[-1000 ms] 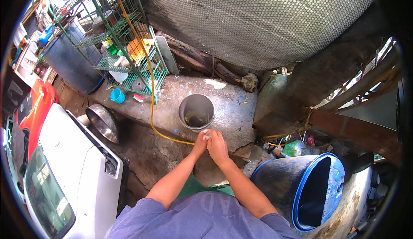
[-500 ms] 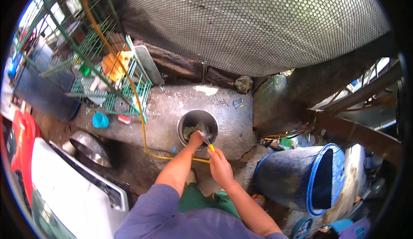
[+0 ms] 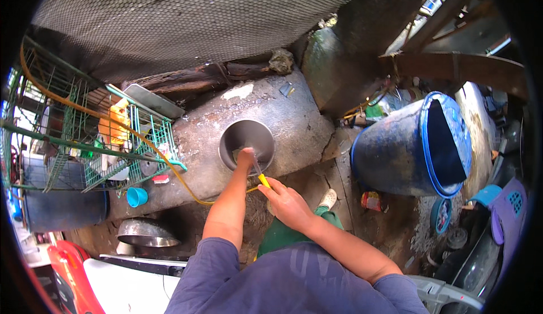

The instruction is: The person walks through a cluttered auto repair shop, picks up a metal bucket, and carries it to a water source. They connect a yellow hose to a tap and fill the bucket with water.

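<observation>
A deep metal pot [image 3: 227, 134] stands on the concrete slab, its mouth facing up. My left hand [image 3: 246, 157] reaches down inside it; the fingers are hidden or too small to read. Beside that hand, within the pot, shows a little pale greenish stuff [image 3: 236, 155], whose kind I cannot make out. At the pot's near right rim, my right hand [image 3: 285, 205] is closed round the bright yellow end of a hose [image 3: 263, 180]. A thin whitish streak, seemingly water, runs from this end into the pot.
At left are a green wire rack [image 3: 150, 144], a turquoise cup [image 3: 136, 197] and a metal basin [image 3: 148, 233]. The hose's yellow length crosses the slab left of the pot. A blue barrel [image 3: 390, 153] lies at right. Dark mesh [image 3: 186, 25] hangs beyond the slab.
My view has turned, so the pot sits higher and the barrel shows further right. My left hand stays in the pot; the right keeps hold of the hose. Less greenish stuff is visible.
</observation>
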Demonstrator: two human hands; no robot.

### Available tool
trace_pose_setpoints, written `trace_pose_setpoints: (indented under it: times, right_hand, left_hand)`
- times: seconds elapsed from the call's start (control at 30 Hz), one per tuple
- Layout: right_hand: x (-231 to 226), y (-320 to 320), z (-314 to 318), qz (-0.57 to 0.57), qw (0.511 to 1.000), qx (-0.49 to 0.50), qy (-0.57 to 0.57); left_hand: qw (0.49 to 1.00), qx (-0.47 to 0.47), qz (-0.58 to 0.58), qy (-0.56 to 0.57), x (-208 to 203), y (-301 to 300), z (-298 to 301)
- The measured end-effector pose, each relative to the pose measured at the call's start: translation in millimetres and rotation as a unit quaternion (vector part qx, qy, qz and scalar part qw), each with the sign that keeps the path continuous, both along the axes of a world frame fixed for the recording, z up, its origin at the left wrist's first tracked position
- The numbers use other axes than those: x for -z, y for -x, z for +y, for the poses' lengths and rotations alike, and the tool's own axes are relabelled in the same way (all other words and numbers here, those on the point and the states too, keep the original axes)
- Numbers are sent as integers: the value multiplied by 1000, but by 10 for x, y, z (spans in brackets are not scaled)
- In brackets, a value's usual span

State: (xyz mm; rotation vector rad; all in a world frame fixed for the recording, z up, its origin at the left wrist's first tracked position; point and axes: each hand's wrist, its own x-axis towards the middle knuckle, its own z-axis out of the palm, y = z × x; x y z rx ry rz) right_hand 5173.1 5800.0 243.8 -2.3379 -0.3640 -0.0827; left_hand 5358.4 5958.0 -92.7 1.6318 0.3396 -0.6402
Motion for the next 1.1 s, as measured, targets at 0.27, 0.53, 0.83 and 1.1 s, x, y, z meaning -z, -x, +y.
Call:
trace_pose_setpoints:
  times: [0.27, 0.53, 0.83, 1.1]
  right_hand:
    - [-25, 169, -214, -44, 999, -9, -26]
    - [-4, 369, -329, -7, 1000, -18, -20]
    - [54, 400, -397, -25, 1000, -6, -13]
    - [240, 411, -330, -52, 998, -37, 2]
  left_hand:
    - [863, 83, -387, -315, -155, 172, 267]
    - [999, -9, -35, -15, -296, 248, 116]
    - [995, 49, -91, -14, -170, 95, 379]
    - [996, -38, 74, 26, -758, 130, 148]
